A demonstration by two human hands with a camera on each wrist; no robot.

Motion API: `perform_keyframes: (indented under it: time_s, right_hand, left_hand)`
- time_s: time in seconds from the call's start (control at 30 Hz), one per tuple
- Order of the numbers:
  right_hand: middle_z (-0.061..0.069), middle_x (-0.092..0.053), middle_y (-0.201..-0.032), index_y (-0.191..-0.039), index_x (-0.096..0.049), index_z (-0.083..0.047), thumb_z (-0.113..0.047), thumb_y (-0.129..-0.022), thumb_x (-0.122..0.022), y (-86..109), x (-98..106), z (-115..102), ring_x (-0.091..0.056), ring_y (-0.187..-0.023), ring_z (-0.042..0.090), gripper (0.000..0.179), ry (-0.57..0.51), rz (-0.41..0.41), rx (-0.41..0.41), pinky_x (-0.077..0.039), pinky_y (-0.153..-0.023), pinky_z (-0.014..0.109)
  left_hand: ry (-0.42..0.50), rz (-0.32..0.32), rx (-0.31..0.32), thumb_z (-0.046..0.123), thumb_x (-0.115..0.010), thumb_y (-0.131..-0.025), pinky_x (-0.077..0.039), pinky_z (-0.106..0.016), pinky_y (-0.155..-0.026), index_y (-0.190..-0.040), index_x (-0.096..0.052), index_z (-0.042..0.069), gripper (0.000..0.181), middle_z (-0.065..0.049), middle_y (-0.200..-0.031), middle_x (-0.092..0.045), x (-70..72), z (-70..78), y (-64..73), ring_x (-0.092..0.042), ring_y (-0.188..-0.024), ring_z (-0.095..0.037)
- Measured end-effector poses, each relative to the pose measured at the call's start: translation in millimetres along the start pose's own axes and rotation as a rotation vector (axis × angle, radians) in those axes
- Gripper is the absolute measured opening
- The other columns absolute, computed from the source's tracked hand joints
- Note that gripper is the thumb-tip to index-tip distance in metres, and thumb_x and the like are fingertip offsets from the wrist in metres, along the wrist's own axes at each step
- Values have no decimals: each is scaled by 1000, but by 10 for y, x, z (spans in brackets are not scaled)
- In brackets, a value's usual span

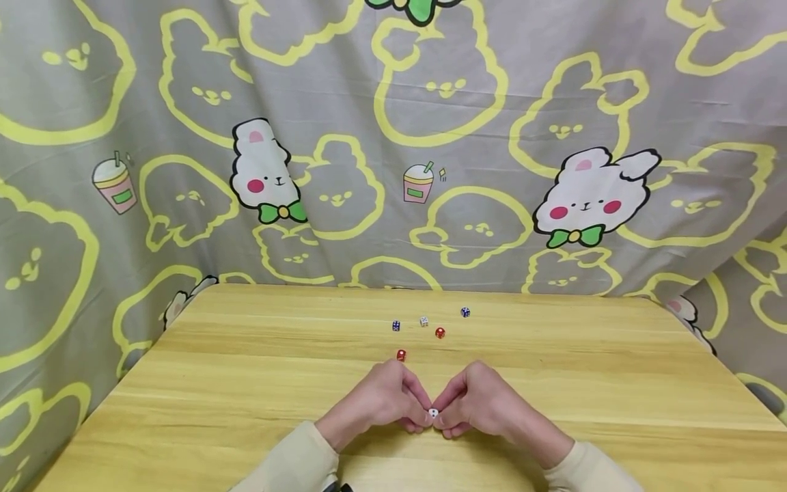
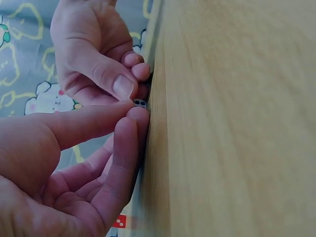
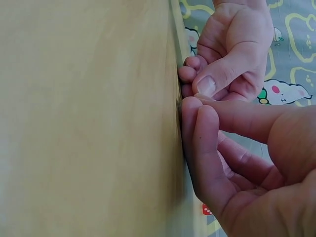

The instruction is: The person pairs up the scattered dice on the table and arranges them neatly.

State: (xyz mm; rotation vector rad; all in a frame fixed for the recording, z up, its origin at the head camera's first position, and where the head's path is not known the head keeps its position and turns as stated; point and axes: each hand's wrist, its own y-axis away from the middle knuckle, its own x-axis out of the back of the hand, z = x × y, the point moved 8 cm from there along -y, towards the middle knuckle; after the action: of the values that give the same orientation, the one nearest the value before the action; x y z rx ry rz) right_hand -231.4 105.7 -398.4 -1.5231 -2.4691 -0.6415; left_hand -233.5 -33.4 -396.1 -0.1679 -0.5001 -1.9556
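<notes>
Wooden table (image 1: 215,369), both hands (image 1: 387,398) (image 1: 482,402) pinching pip-marked white die (image 1: 433,413)

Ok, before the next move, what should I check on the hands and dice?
1. Left hand pinching the near white die: ok.
2. Right hand at the same die: ok.
3. Near white die touching the wooden table: cannot tell, its underside is hidden.
4. Nearer red die well clear of the left hand: not ok, it sits just beyond it.
5. Farther red die, far white die, left blue die, right blue die apart from both hands: ok.
</notes>
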Motion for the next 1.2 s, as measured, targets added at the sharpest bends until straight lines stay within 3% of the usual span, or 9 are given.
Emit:
perform_keyframes:
  time_s: [0.37, 1.2]
  right_hand:
    - [13, -79, -78, -89, -79, 2, 5, -80, -87, 10, 8, 33, -75, -65, 18, 12, -16, -8, -4, -66, -64, 35]
    - [16, -79, -78, -91, -76, 4, 4, -81, -87, -24, -25, 64, -75, -64, 17, 14, -66, -74, 0, -67, -64, 36]
  left_hand:
    - [62, -30, 0, -9, -84, -78, -63, -28, -57, -81, -76, 1, 13, -13, -70, -76, -21, -40, -7, -69, -55, -14]
    - [94, -76, 21, -9, -83, -78, -62, -28, -56, -81, -76, 0, 11, -15, -72, -77, -14, -93, -26, -69, -56, -15]
